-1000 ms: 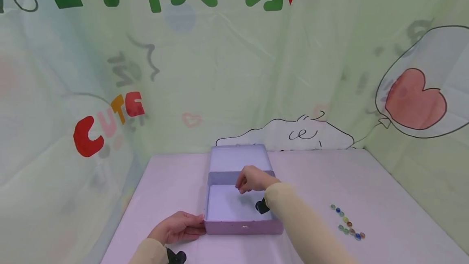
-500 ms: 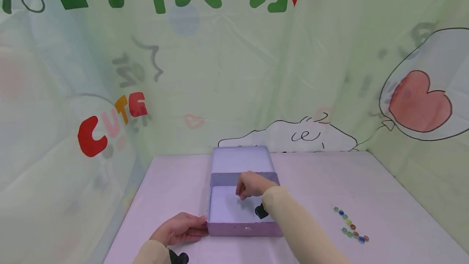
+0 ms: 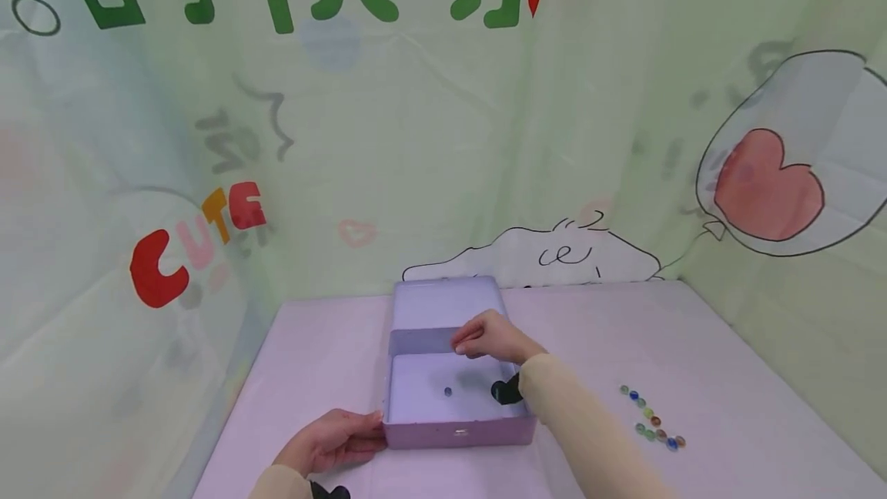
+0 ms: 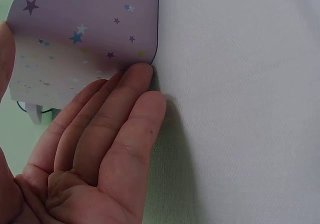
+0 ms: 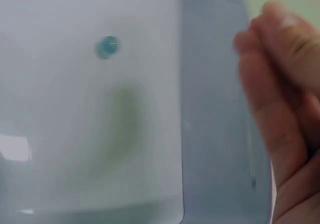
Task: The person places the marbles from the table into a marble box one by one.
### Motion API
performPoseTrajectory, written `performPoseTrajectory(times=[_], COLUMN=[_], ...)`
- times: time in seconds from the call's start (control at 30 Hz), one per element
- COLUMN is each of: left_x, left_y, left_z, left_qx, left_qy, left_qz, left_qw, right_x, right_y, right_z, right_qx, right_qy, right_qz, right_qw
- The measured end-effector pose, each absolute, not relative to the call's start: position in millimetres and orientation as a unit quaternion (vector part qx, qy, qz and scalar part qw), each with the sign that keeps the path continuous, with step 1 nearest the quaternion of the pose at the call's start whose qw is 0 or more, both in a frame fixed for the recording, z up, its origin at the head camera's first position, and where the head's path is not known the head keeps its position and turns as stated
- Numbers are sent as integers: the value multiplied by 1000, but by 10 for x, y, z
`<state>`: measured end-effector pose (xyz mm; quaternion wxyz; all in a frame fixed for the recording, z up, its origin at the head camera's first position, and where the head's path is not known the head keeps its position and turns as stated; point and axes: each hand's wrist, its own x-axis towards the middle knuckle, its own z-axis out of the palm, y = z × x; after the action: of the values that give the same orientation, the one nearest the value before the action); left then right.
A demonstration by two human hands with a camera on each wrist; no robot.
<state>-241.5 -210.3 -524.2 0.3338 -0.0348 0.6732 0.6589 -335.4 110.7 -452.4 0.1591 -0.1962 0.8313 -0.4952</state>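
A lilac hinged box (image 3: 459, 435) stands on the table with its lid (image 3: 446, 303) laid back, its outer side printed with stars in the left wrist view. On its floor lies a small bluish marble (image 3: 447, 391), teal in the right wrist view (image 5: 108, 46). My right hand (image 3: 495, 336) hangs above the back of the box, thumb and fingers close together; nothing shows between them. Against the box's front left corner, my left hand (image 3: 336, 439) rests with fingers (image 4: 120, 119) fairly straight along its side and the thumb by the rim.
To the right of the box, several glass marbles (image 3: 647, 412) lie on the pale table (image 3: 589, 329) in a bent line. A printed curtain (image 3: 416, 137) hangs behind the table and along both sides.
My right hand has let go of a marble, which now shows on the box floor, and has risen up and to the right. The left hand keeps its place at the corner.
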Motion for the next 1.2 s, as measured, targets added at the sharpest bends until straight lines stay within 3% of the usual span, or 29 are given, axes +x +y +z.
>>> performPoseTrajectory(times=[0.4, 0.57, 0.73, 1.0, 1.2], left_x=[-2424, -2367, -2313, -2259, -2228], left_y=[-2429, -2644, -2721, -2776, -2812], left_z=[-5206, -5127, -5094, -5085, -5058], left_qx=[-24, -17, -17, -24, -40], left_qy=[665, 662, 654, 652, 653], left_qz=[662, 666, 671, 671, 669], left_qw=[344, 343, 348, 352, 353], right_x=[-2873, -2719, -2649, -2363, -2245], right_y=[3018, 3537, 3656, 3580, 3565], right_z=[-4467, -4466, -4633, -5209, -5395], right_qx=[-87, -62, -52, 18, 39], right_qy=[808, 816, 825, 838, 853], right_qz=[-580, -573, -562, -539, -515], right_qw=[62, 32, 31, 82, 68])
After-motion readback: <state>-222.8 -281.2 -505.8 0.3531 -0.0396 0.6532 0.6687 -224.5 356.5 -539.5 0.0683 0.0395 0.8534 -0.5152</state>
